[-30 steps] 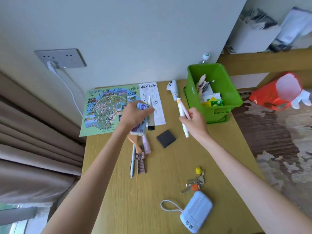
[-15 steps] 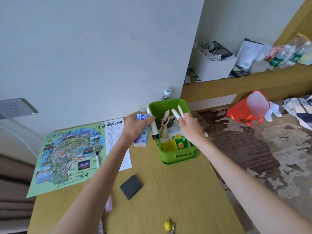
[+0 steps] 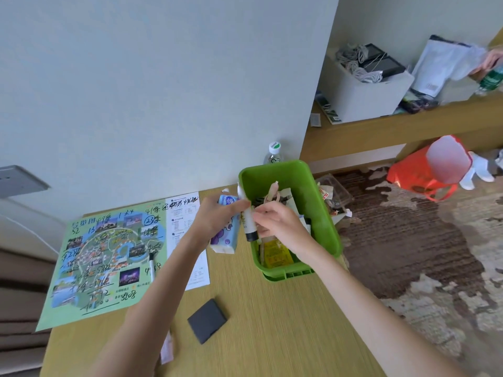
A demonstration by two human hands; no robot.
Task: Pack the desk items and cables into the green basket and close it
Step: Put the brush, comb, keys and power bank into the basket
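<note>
— Where is the green basket sitting?
— It is standing at the far right edge of the desk, near the wall; a yellow packet and paper scraps are lying inside it.
— And what are the hands doing?
— The left hand is gripping a tissue pack and a white tube together; the tube's black cap is pointing down over the basket's left rim; the right hand is hovering over the basket with fingers curled, their tips just beside the tube; whether they are pinching it, I cannot tell.
— Anything lying loose?
— A black pad is lying near the middle of the desk; a marker is resting on the map at the left.
</note>
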